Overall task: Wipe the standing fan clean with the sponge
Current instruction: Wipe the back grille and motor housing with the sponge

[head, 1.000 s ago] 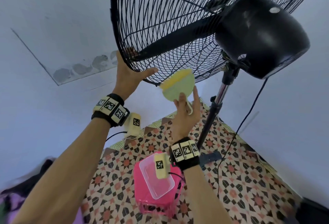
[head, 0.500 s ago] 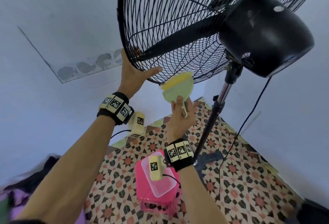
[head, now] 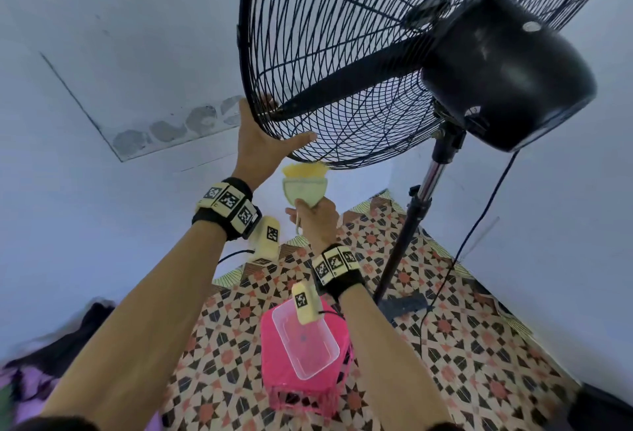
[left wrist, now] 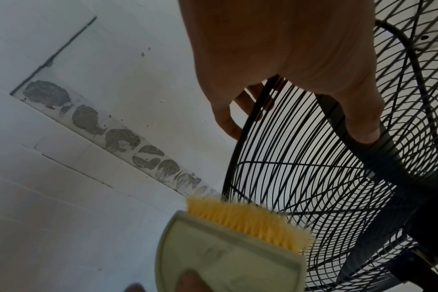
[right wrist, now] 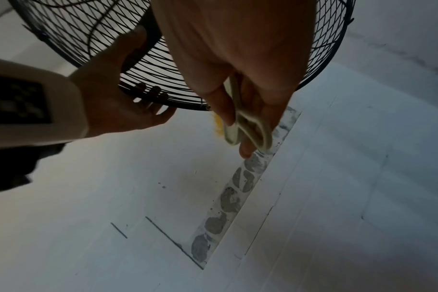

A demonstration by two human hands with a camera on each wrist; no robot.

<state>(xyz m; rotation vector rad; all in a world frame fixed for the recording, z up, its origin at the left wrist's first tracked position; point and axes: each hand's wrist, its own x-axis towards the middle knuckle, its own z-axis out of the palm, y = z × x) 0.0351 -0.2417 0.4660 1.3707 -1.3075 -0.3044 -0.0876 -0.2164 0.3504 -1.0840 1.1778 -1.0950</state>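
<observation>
Under the tilted black fan cage (head: pixel 342 64), head view: left hand (head: pixel 260 146) grips the lower-left rim, thumb along the outside, fingers hooked over the wires. Right hand (head: pixel 317 218) is clamped on the loop handle of a pale green brush (head: pixel 305 189) with yellow bristles; bristle tips touch the cage's bottom edge. This is a brush, not a sponge. Motor housing (head: pixel 507 67) is black, with a small label too small to read. Chrome-and-black pole (head: pixel 416 221) runs down to the floor; a black cord (head: pixel 479 221) hangs beside it. Both wristbands (head: pixel 226 203) carry square black-and-white coded markers; no legible writing. Floor is patterned tile (head: pixel 462 345) in red, black and cream. A pink crate (head: pixel 301 372) stands on it, a clear plastic tub (head: pixel 305 341) on top. Walls are white; one shows a strip of grey mortar patches (head: pixel 178 126).

Left wrist view: thumb tip pressed on the dark rim band, fingers curled through the wires of the cage (left wrist: pixel 313 177). Brush (left wrist: pixel 233 243) is at the bottom edge of the frame, its bristles against the grille.

Right wrist view: fingers (right wrist: pixel 250 122) closed round the brush handle (right wrist: pixel 248 126); a bit of yellow bristle shows just below the cage rim (right wrist: pixel 163 102). Left hand (right wrist: pixel 128 102) holds that rim, fingertips poking through. White wall with the patched strip (right wrist: pixel 228 197) lies behind.
</observation>
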